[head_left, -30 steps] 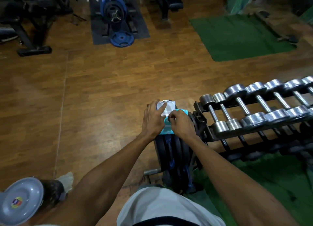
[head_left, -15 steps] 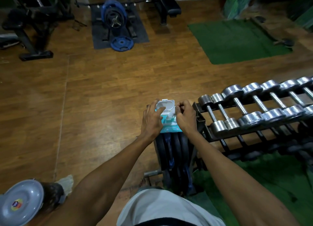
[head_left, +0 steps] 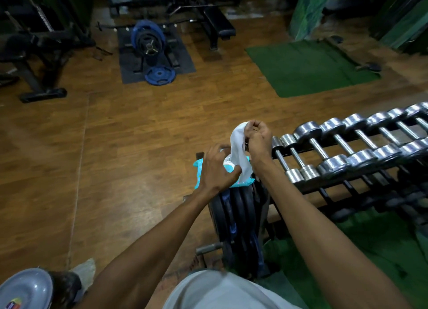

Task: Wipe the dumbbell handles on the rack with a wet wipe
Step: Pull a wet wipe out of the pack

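dumbbell handles (head_left: 318,148) are sitting on the rack (head_left: 347,185) just off to the right of where both hands are working. each bar runs from near to far and leans a bit left, lying crosswise on the rails, with a chrome head at either end. right hand (head_left: 259,144) is way closer, practically next to the smallest pair, so my guess is that's the one that'll swing over and wipe along the bars.

right now its fingertips are pinched tight on the top of a wet wipe (head_left: 238,153), a limp white sheet hanging down in a soft twist with its bottom end at the pack. left hand (head_left: 217,169) is curled over the wipe pack (head_left: 201,176), a crinkly teal pouch, pressing it down on top of a stack of black weight plates (head_left: 234,216) stood on edge.

handles look like smooth thin steel rods, shiny, heads ribbed and round. can't tell if the wipe is fully free of the pack yet.
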Demonstrator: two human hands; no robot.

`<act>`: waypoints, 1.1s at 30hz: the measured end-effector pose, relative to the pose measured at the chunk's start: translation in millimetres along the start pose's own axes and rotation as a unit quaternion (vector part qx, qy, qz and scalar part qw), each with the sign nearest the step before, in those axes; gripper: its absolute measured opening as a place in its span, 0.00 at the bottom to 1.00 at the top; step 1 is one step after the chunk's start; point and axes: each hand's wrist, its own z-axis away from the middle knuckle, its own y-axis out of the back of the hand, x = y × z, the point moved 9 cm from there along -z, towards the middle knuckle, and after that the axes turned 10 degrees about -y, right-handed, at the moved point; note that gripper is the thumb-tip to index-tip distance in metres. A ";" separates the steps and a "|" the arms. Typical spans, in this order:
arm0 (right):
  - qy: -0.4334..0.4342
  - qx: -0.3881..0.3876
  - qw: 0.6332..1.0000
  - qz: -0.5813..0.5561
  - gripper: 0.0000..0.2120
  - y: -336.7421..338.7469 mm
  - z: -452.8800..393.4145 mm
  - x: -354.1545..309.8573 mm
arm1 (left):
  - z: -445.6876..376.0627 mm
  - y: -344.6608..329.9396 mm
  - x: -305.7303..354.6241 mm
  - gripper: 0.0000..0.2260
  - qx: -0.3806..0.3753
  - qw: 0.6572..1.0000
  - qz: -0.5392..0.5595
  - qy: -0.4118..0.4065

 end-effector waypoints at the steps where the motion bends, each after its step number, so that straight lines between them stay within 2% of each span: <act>1: -0.007 0.017 1.000 -0.006 0.04 6.5 -2.5 2.3 | -4.2 -2.4 5.1 0.10 0.003 1.000 0.026 0.008; 3: -0.025 0.054 0.998 -0.013 0.04 23.5 -5.9 9.6 | -11.8 -10.4 11.4 0.03 -0.006 0.995 0.093 0.027; 8: -0.038 0.099 0.994 -0.014 0.02 71.8 -5.7 29.3 | -17.4 -43.2 1.8 0.11 -0.057 0.969 0.213 0.113; 12: -0.058 0.117 0.991 -0.015 0.06 109.2 -0.1 49.5 | -16.3 -68.1 11.3 0.04 -0.096 0.933 0.311 0.156; 14: -0.091 0.124 0.987 -0.043 0.07 124.3 8.9 61.3 | -14.3 -78.9 16.8 0.03 -0.102 0.917 0.341 0.177; 17: -0.148 0.088 0.974 -0.146 0.05 135.8 28.3 79.7 | -6.2 -98.5 22.8 0.03 -0.105 0.891 0.379 0.229; 19: -0.182 0.041 0.969 -0.164 0.09 141.2 40.9 91.5 | 0.2 -112.3 25.0 0.07 -0.103 0.875 0.394 0.263; 23: -0.187 -0.048 0.979 -0.059 0.19 152.9 60.2 106.2 | 8.8 -130.5 32.1 0.08 -0.094 0.878 0.374 0.284; 24: -0.187 -0.042 0.981 -0.041 0.18 158.9 63.1 109.6 | 11.1 -134.2 34.6 0.09 -0.096 0.881 0.365 0.286; 27: -0.183 0.017 0.983 -0.021 0.04 185.9 63.4 120.9 | 19.9 -147.6 43.2 0.08 -0.107 0.886 0.342 0.295; 33: -0.186 0.064 0.980 -0.002 0.07 250.0 66.8 139.7 | 44.0 -165.3 82.3 0.18 -0.116 0.934 0.239 0.238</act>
